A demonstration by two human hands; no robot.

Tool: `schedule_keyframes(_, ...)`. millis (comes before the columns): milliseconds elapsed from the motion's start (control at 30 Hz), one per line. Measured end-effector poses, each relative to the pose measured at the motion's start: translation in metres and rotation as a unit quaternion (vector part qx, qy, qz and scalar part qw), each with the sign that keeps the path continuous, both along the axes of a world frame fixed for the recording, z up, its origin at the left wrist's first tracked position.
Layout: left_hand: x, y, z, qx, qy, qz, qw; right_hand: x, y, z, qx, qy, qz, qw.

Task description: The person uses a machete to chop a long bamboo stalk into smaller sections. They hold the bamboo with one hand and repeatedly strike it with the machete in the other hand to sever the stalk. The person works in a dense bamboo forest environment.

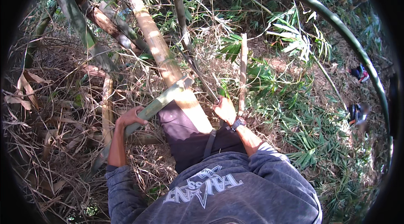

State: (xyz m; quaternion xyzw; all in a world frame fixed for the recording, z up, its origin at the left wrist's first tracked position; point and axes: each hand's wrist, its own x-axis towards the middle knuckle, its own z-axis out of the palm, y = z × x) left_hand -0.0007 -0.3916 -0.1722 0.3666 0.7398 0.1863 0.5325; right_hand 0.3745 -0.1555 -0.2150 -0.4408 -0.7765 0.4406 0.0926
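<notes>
My left hand (131, 116) is wrapped round a cut green bamboo pole (162, 99), its thumb along the top side. The pole slants up to the right across my dark trousers, and its cut end (188, 81) lies over a thicker, sunlit bamboo stem (156, 45). At my right side, my right hand (226, 109), with a watch at its wrist, is closed on a long, thin, blade-like tool (206, 83). The tool points up and left, away from the hand. Its grip is hidden in the fingers, and I cannot tell its exact kind.
An upright bamboo stub (243, 72) stands just beyond my right hand. A green bamboo stem (332, 15) arches over the right side. Leaning stems (75, 15) crowd the upper left. Dry twigs and leaves (63, 131) cover the ground. Dark items (357, 113) lie far right.
</notes>
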Motion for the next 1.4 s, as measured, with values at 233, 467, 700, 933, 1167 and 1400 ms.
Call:
schedule_keyframes(233,0.016,-0.006,0.022,0.014,0.081,-0.016,0.997,-0.002,-0.006,-0.026,0.002,0.001,-0.010,1.000)
schedule_keyframes(467,0.065,-0.002,0.028,-0.069,0.417,-0.011,0.906,-0.017,-0.011,-0.008,-0.021,0.004,-0.019,1.000)
schedule_keyframes(700,0.003,-0.009,-0.006,-0.035,0.198,0.050,0.978,-0.044,-0.001,0.016,0.047,0.113,-0.003,0.992)
schedule_keyframes(933,0.008,-0.008,-0.008,-0.026,0.150,0.066,0.986,-0.030,0.005,-0.017,0.022,0.044,-0.012,0.999)
schedule_keyframes(1167,0.017,-0.007,0.001,-0.060,0.136,0.065,0.987,0.001,0.017,-0.019,0.073,0.048,-0.018,0.996)
schedule_keyframes(1400,0.011,-0.001,0.000,-0.079,0.134,0.074,0.985,-0.049,0.013,0.007,0.049,0.177,-0.038,0.982)
